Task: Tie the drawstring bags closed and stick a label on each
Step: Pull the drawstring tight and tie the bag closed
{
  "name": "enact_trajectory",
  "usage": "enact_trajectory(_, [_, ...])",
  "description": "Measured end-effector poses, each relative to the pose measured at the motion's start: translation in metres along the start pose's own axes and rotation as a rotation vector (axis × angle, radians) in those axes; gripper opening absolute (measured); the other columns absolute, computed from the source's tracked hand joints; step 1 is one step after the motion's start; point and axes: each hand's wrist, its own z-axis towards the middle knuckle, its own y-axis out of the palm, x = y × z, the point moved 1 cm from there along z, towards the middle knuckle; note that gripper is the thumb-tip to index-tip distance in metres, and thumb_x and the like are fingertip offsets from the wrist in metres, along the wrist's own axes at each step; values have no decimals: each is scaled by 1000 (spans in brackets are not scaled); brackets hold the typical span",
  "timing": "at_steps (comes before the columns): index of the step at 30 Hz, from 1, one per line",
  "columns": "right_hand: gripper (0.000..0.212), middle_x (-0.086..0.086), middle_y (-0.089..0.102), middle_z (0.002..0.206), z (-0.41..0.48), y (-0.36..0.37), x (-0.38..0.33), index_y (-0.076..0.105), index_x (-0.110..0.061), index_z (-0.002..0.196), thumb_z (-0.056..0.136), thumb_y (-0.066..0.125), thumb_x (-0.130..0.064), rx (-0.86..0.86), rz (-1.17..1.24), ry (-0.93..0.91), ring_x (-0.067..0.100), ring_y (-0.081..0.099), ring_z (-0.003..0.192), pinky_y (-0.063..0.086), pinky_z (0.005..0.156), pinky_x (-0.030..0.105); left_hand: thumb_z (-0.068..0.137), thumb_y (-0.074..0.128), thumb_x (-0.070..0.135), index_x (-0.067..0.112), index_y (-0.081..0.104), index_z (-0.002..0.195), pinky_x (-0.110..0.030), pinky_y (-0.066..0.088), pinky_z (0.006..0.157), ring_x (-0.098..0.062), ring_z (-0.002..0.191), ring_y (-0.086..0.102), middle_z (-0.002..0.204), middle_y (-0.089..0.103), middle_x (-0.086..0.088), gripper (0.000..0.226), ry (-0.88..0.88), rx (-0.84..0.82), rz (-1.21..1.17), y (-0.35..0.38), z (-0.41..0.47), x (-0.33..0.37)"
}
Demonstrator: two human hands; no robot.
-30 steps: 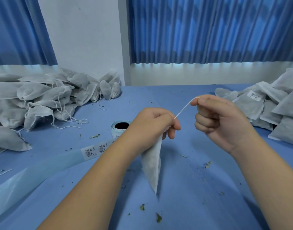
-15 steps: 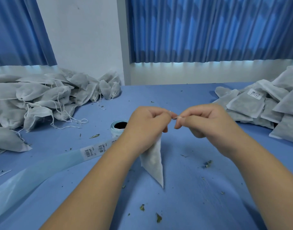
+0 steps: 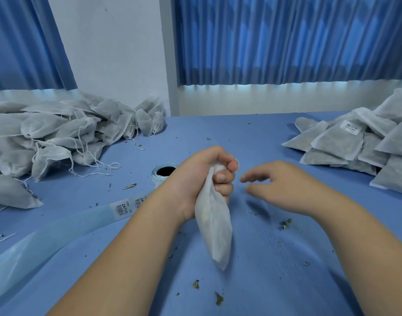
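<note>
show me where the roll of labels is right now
In the head view the roll of labels stands on the blue table at centre, just left of the left hand gripping the bag.

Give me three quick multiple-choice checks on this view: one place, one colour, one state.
1. The label roll stands: A) on the table, just left of the left hand; B) on a chair; C) on the floor.
2. The table's cover is: A) white; B) blue; C) green.
3. The held bag is: A) lying flat; B) gripped at its neck; C) draped over a forearm.
Key: 1A, the roll shows beside the wrist; 2B, blue throughout; 3B, fingers curl round its gathered top.
</note>
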Motion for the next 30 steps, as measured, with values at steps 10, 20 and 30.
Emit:
enact_trajectory(10, [19,-7,64,63,-5,-8,-17,68,-17,69,87,62,-16,71,553,-133,4,58,60,46,57,16,91,46,19,14,49,67,-16,26,38,-7,37,29,46,38,6,25,-26,15,35,3,2,-3])
enact_trajectory(20, [17,-5,63,63,-7,-10,-17,68,-16,70,84,60,-13,43,545,-126,6,59,62,47,64,25,94,46,19,14,55,64,-16,30,41,-8,42,29,50,35,4,31,8,22,202,5,-3,-1])
enact_trajectory(30, [15,1,69,70,-7,-8,-17,67,-12,68,68,55,-22,18,554,-168,6,59,63,48,62,22,93,60,23,20,67,65,-14,33,44,-7,45,39,61,59,3,29,101,-10,526,-1,-10,6])
